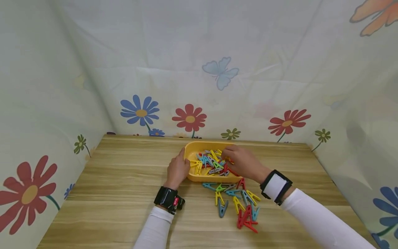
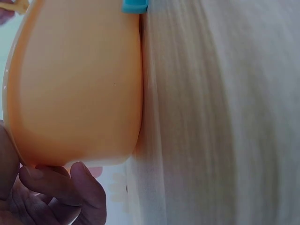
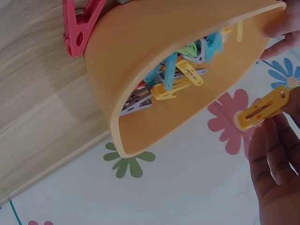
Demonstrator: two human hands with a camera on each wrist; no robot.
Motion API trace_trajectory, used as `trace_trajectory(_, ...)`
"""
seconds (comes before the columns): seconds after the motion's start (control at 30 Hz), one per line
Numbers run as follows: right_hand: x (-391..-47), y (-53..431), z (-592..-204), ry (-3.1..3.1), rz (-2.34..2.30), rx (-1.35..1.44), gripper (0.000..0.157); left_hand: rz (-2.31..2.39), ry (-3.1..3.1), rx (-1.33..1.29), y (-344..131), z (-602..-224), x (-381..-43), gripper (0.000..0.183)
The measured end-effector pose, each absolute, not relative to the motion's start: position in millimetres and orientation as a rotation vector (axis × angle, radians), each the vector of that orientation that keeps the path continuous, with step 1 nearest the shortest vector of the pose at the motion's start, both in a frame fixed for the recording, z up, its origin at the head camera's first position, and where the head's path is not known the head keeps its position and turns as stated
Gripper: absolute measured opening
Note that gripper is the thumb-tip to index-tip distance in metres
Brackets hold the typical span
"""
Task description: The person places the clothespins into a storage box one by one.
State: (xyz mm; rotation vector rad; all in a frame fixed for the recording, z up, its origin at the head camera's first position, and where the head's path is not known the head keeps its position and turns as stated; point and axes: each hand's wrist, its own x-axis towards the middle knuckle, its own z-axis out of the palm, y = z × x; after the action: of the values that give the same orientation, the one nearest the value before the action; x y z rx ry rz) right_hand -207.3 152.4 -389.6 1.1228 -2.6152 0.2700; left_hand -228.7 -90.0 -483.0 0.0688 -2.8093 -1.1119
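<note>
A yellow plastic bin (image 1: 190,155) holds a heap of coloured clothespins (image 1: 211,162). My left hand (image 1: 178,170) grips the bin's left end at the rim, its fingertips against the outer wall in the left wrist view. Over the bin's right end is my right hand (image 1: 244,162). In the right wrist view that hand pinches a yellow clothespin (image 3: 265,110) between thumb and fingers, above the rim. Loose clothespins in blue, green, yellow and red lie on the table in front of the bin, among them a red clothespin (image 1: 245,219).
The wood-grain table (image 1: 130,193) ends at a hanging white cloth (image 1: 168,76) printed with flowers and a butterfly, which also closes off both sides. A red clothespin (image 3: 79,28) stands close to the bin's outer wall in the right wrist view.
</note>
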Motion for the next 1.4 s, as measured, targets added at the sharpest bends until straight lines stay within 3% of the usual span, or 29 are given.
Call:
trace_trajectory(0.4,-241.9,133.8,-411.6,-2.686,0.160,1.193,0.017,-1.170,-2.814,0.068,-89.0,-481.8,-232.2,0.053)
trace_trajectory(0.7,-247.4,145.0,-412.1,-3.027,0.229,1.163,0.069,-1.165,-2.815,0.051,-88.6,-481.1,-236.2,0.054)
trace_trajectory(0.83,-240.6,151.4,-399.3,-2.987,0.246,1.132,0.078,-1.160,-2.801,0.043,-91.2,-480.8,-237.0,0.053)
trace_trajectory(1.03,-220.7,165.3,-383.3,-2.863,0.259,1.113,0.079,-1.154,-2.804,0.029,-94.5,-479.7,-237.2,0.053)
trace_trajectory(1.4,-160.8,202.4,-380.0,-2.761,0.206,1.086,0.099,-1.124,-2.791,0.006,-96.0,-483.7,-239.1,0.053)
